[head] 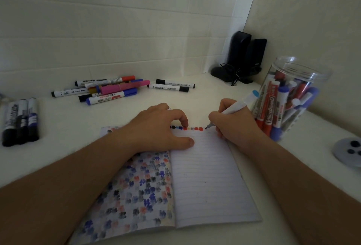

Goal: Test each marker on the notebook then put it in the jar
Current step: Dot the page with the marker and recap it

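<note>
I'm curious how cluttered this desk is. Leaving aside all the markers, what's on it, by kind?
Notebook: 1
Jar: 1
Black speakers: 2
Grey round disc: 1
Total: 5

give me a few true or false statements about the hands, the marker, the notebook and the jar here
1. The right hand holds a marker with its tip at the notebook's top line. True.
2. The jar is empty. False: it holds many markers.
3. The left hand rests on the notebook. True.
4. The jar stands left of the notebook. False: it stands to the right, beside the right hand.
5. The right page is covered with marks. False: only a row of marks runs along its top; the left page is the covered one.
</note>
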